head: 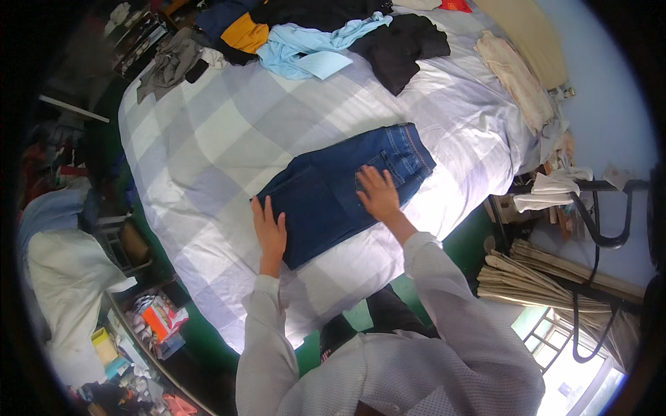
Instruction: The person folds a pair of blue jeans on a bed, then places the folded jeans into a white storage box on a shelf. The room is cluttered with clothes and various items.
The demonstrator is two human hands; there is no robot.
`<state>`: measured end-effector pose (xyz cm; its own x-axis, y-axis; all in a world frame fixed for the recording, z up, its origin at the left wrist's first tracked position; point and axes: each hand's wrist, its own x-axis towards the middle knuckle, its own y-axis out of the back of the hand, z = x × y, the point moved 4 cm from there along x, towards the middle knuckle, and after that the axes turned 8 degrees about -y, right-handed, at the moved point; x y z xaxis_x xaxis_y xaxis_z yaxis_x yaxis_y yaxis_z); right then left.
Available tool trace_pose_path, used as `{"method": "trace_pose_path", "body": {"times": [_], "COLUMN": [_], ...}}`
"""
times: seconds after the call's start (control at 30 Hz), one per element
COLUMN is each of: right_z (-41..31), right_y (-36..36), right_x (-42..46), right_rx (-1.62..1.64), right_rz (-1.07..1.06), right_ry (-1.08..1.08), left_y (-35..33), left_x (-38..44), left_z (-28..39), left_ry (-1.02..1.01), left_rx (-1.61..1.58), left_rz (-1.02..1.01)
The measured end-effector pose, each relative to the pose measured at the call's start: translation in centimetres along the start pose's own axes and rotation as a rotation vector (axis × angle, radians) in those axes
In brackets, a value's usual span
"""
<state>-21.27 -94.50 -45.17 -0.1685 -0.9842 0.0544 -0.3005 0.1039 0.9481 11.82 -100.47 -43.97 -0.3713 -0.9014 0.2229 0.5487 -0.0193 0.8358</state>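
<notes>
A pair of dark blue denim jeans (322, 192) lies folded on a bed with a checked grey and white cover (223, 130). Its waistband points to the upper right, and a back pocket faces up. My left hand (269, 229) rests at the folded left end of the jeans, fingers spread along that edge. Flat over the pocket area lies my right hand (380, 195), its fingers apart. Neither hand grips the fabric.
Along the bed's far side lie a light blue garment (302, 47), a black garment (400, 49), a yellow cloth (245, 34) and a grey garment (174, 62). A black metal rack (614, 239) stands at right. Cluttered shelves (140, 353) and a white cloth (67, 291) are at lower left.
</notes>
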Motion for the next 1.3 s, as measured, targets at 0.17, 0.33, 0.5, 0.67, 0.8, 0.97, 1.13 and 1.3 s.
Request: {"method": "trace_pose_path", "body": {"times": [0.17, 0.33, 0.5, 0.67, 0.8, 0.97, 1.13, 1.3], "right_z": [1.1, -10.5, -11.7, -8.3, -4.3, 5.8, 12.0, 14.0], "right_y": [1.0, 0.9, -3.1, -3.8, -3.1, -1.7, 2.3, 0.5], "right_x": [0.1, -0.7, -1.4, -0.4, 1.4, -0.1, -2.1, -2.3], "right_rx": [0.042, 0.315, 0.258, 0.567, 1.082, 2.382, 2.391, 1.689], "right_rz": [0.055, 0.058, -0.124, -0.210, -0.638, -0.524, -0.458, -0.374], "right_ry": [-0.199, 0.059, 0.051, 0.020, -0.412, -0.679, -1.169, -0.943], "left_y": [0.0, -1.7, -0.1, 4.4, 3.2, -4.7, -7.6, -7.6], "left_x": [-5.9, -8.9, -6.5, 1.1, 6.0, 9.1, 7.0, 5.4], "left_z": [-2.9, -4.7, -3.7, 8.4, 17.3, 26.7, 25.4, 19.5], "left_ry": [0.569, 0.781, 0.867, 0.706, 0.535, 0.226, 0.180, 0.195], "left_rx": [-0.381, -0.563, -0.860, -1.045, -0.831, -0.926, -0.681, -0.511], "left_rz": [0.189, 0.143, 0.037, 0.041, 0.056, -0.247, -0.268, -0.044]}}
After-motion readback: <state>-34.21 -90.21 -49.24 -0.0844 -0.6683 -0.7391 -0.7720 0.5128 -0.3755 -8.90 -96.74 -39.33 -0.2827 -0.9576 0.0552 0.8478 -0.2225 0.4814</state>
